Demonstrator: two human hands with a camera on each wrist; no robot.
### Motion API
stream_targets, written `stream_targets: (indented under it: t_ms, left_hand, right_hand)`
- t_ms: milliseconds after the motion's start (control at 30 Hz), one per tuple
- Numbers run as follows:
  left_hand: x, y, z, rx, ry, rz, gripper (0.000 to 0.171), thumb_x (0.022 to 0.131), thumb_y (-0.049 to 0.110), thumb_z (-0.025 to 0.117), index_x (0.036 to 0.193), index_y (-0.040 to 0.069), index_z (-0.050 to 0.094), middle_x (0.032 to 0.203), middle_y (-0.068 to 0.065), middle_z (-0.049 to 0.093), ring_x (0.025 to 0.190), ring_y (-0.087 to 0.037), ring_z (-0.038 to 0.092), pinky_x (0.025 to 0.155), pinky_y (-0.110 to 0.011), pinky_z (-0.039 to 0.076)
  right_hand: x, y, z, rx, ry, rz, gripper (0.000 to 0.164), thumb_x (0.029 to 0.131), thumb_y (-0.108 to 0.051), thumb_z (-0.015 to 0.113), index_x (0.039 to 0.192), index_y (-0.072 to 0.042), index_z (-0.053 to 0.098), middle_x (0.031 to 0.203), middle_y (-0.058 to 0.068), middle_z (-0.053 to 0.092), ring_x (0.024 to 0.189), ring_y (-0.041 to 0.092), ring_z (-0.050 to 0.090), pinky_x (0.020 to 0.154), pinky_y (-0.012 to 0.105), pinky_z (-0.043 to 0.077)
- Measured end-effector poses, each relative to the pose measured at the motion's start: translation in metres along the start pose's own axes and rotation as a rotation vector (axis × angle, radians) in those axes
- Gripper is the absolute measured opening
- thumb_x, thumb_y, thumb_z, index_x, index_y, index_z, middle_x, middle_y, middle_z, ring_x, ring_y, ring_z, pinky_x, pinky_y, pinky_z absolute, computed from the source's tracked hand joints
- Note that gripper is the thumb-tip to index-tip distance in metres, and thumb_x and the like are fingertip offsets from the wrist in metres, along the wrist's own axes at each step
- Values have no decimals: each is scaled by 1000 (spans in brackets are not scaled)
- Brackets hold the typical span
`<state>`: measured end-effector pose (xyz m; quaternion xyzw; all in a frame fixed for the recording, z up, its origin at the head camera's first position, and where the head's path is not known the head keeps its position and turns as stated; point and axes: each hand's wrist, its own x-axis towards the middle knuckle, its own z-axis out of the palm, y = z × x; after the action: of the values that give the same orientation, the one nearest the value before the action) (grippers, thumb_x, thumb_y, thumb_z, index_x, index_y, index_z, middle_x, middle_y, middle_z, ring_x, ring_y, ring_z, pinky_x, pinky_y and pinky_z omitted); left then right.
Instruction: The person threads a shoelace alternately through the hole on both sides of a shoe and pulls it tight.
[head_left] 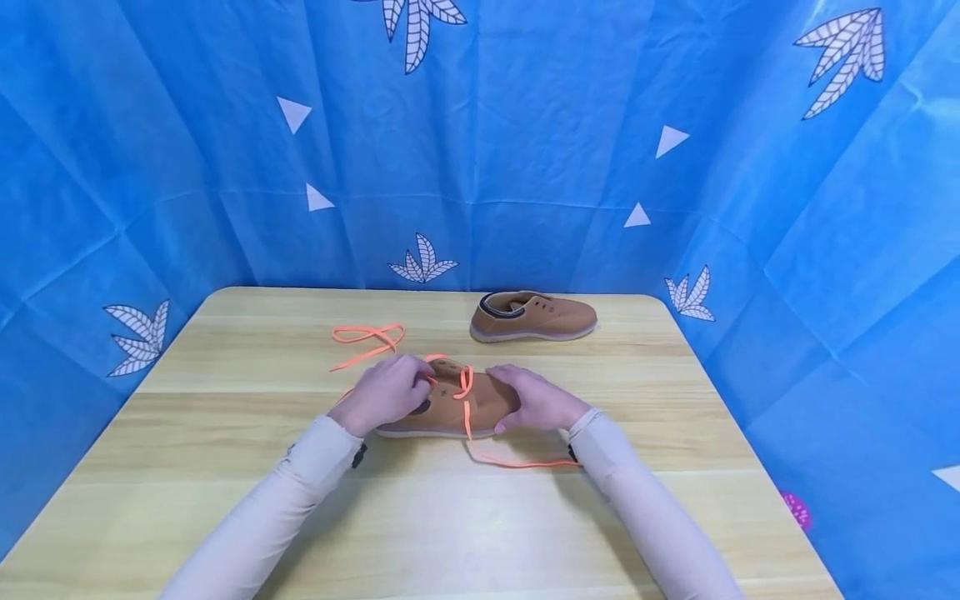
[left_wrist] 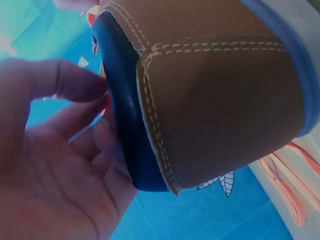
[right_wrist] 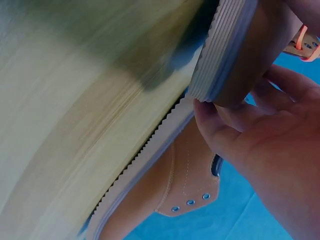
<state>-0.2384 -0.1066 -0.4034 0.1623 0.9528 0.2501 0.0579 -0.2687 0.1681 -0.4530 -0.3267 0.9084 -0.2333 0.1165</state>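
Note:
A brown lace-up shoe lies on the table with its toe to the right. An orange shoelace runs through its front eyelets, and one end trails to the right along the table. At the shoe's opening, my left hand pinches part of the lace between thumb and fingers; the left wrist view shows the dark-lined heel beside that hand, with a bit of orange at the fingertips. My right hand grips the toe, its fingers against the sole's edge in the right wrist view.
A second brown shoe, without a lace, stands behind at the right of the wooden table. Loops of the orange lace lie left of the held shoe. A blue patterned curtain hangs around the back and sides.

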Motion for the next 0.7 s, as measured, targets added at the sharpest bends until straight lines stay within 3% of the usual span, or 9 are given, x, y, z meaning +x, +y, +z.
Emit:
stream_targets:
  t_ms: [167, 267, 333, 433, 533, 633, 700]
  left_hand:
    - [1, -3, -8, -118, 128, 1, 30, 97, 9, 56, 122, 2, 73, 77, -5, 66, 50, -13, 49, 44, -27, 37]
    - [5, -7, -15, -193, 180, 2, 34, 98, 12, 56, 128, 2, 70, 83, -8, 70, 58, -15, 55, 43, -28, 39]
    - [9, -11, -20, -252, 200, -4, 35, 99, 14, 55, 131, 4, 68, 95, -12, 72, 71, -19, 61, 46, -28, 43]
    - [16, -20, -27, -317, 239, -20, 38, 101, 18, 54, 136, 5, 65, 117, -13, 73, 95, -26, 66, 56, -30, 49]
    - [25, -30, -34, -349, 261, -21, 38, 106, 21, 53, 138, 4, 63, 128, -17, 71, 116, -33, 66, 78, -41, 59]
    - [36, -43, -36, -321, 256, -19, 39, 108, 24, 51, 136, 1, 64, 130, -20, 71, 121, -36, 67, 96, -51, 56]
    - [42, -51, -34, -289, 219, -33, 39, 109, 24, 51, 134, -1, 65, 127, -22, 71, 109, -35, 69, 93, -48, 57]
  right_hand:
    - [0, 3, 1, 0, 20, -33, 93, 78, -27, 92, 153, -1, 44, 157, 18, 50, 149, 34, 45, 125, 47, 34]
    - [1, 4, 1, 9, 20, -47, 92, 78, -27, 92, 152, 0, 46, 156, 18, 51, 148, 35, 45, 125, 47, 34]
    - [1, 4, 2, 11, 18, -51, 91, 78, -26, 92, 152, 0, 46, 156, 18, 51, 148, 34, 45, 125, 47, 34]
    - [2, 5, 2, 5, 22, -59, 90, 78, -26, 92, 152, -1, 46, 156, 18, 51, 148, 34, 46, 125, 47, 35]
    - [1, 6, 2, 7, 25, -66, 90, 78, -26, 92, 152, -1, 47, 156, 18, 51, 148, 34, 46, 125, 47, 35]
    - [1, 7, 2, 10, 27, -66, 90, 77, -26, 92, 152, -2, 47, 156, 17, 52, 148, 34, 46, 125, 47, 35]
    - [1, 7, 2, 9, 28, -64, 90, 78, -26, 92, 152, -3, 47, 156, 17, 51, 148, 34, 46, 125, 47, 34]
